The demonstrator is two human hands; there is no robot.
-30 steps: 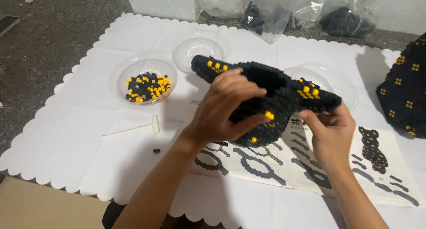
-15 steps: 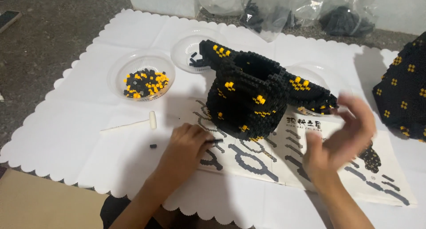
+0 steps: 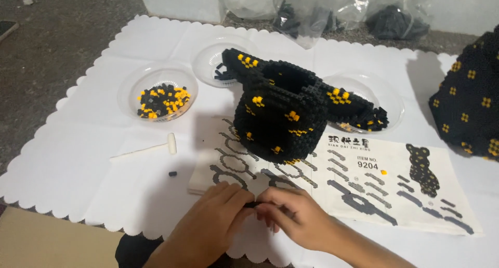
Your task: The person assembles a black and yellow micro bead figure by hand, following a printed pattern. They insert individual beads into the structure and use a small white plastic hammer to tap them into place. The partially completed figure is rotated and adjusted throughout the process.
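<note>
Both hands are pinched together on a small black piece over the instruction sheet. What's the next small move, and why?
Probably press the small black piece together between the left hand and right hand, then lift it toward the black-and-yellow brick model. Both hands' fingertips meet on it, and the model stands free on the instruction sheet.

A white scallop-edged sheet [image 3: 73,159] covers a speckled grey floor [image 3: 47,44]; clear plastic bags [image 3: 312,10] line the far edge against a pale wall [image 3: 457,8]; brown cardboard [image 3: 47,242] lies nearest.
</note>
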